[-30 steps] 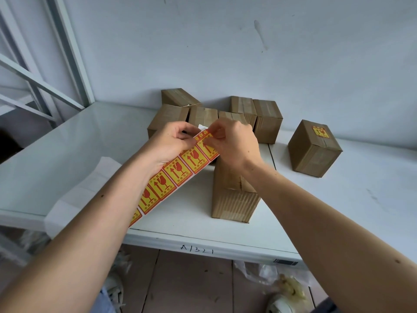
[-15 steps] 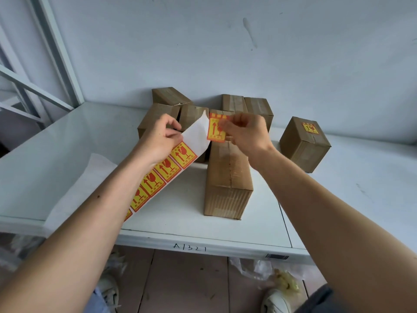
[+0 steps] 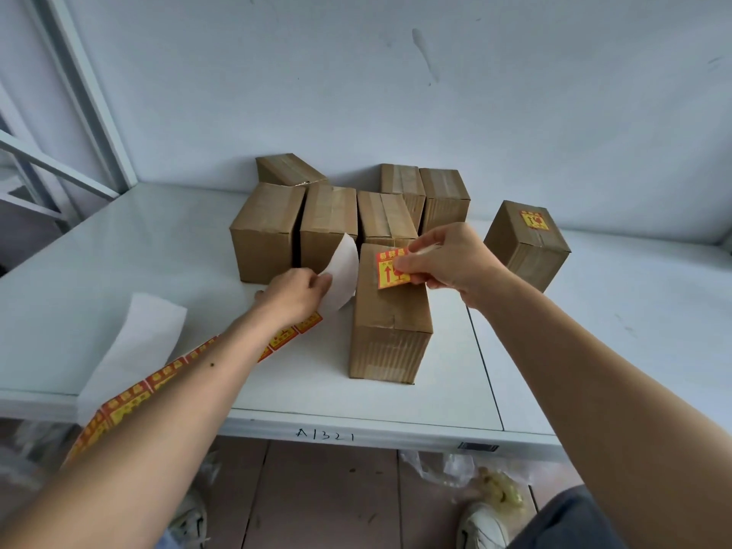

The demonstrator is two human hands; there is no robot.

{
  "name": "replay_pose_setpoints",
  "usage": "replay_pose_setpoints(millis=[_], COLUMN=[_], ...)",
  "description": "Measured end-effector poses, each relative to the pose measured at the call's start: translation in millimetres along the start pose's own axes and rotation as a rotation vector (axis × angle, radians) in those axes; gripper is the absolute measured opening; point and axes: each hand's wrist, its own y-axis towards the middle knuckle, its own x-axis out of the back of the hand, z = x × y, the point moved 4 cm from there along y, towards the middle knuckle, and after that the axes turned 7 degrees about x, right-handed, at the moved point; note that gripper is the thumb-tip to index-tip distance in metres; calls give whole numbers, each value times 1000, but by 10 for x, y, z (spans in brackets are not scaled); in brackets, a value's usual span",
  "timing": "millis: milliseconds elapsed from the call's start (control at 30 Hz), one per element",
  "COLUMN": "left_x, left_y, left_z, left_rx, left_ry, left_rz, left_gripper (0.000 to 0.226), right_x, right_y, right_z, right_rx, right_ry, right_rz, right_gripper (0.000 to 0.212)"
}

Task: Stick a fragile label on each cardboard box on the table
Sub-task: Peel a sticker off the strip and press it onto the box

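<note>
The right hand [image 3: 455,261] pinches a single fragile label [image 3: 390,269] between thumb and fingers [image 3: 404,265] and holds it flat against the far end of the top face of the nearest cardboard box [image 3: 390,322], which stands alone near the front edge of the white tabletop [image 3: 138,247]. The left hand [image 3: 295,293] rests low on the tabletop just left of that box, its fingers gripping the label strip [image 3: 130,398] where the bare white backing [image 3: 344,271] curls upward; the strip's printed red-and-yellow labels run back under the forearm and hang over the front edge. A loose piece of white backing paper [image 3: 134,346] lies further left. Behind the nearest box stands a cluster of unlabelled boxes [image 3: 328,219] close to the wall. Well to the right, apart from the cluster, a separate box [image 3: 527,247] already carries a label [image 3: 534,220] on its top. The tabletop's front edge bears the handwritten mark "A1321" [image 3: 325,434].
</note>
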Motion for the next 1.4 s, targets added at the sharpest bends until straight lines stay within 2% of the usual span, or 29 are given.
replay_pose_setpoints(millis=[100,233,300,433,533,933,1067,1267,1400], left_x=[-23,-54,-52,-89,-139,-147,-141,-152,-147], left_y=[-18,-57,-69,-26,46,40,29,55,39], left_z=[-32,-84,-116,-139,-116,-168,-173,-163,-187], left_rx=[46,105,100,83,85,33,42,51,32], left_ry=[29,6,-7,14,25,31,28,16,11], left_rz=[17,66,75,70,72,84,78,88,76], left_gripper=[69,109,118,120,129,112,115,124,126], right_x=[-19,-26,-29,-38,-42,-82,-78,-121,-172], right_y=[8,21,23,29,26,-14,3,133,131], right_z=[-2,0,6,13,23,100,69,-123,-205], right_rx=[7,29,41,65,83,227,243,162,74], right_ry=[-51,-95,-112,-159,-203,-388,-424,-490,-350], right_rz=[-3,-21,-26,-43,-60,-100,-102,-216,-193], right_gripper=[39,44,45,47,48,54,56,58,76])
